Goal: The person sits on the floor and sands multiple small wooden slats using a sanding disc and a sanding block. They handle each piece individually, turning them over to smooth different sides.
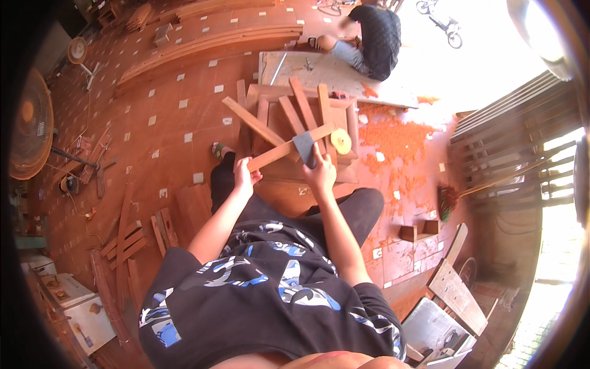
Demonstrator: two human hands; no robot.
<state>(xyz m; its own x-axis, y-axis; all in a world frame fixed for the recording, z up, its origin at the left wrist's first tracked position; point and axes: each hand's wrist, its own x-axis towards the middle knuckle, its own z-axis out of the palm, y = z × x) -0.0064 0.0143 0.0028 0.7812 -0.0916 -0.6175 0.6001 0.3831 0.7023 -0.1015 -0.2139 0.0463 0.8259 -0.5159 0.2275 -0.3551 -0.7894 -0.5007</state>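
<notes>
My left hand (244,175) is closed round the near left end of a reddish-brown wooden slat (272,157). The slat slants up to the right in front of me. A dark grey piece of sandpaper (302,144) is wrapped over the slat toward its far end, and my right hand (321,173) grips it there. Below and beyond lies a framed wooden panel (351,117) with several loose slats (299,101) fanned out on it. Beside the slat's right end is a round yellow disc (340,141) with a small mark at its centre.
A co-worker (376,40) in dark clothes sits on a pale board (270,64) ahead. Orange sawdust (396,144) covers the floor to the right, near a broom (447,200). A large fan (31,123) stands left. Loose wood pieces (126,243) lie at lower left.
</notes>
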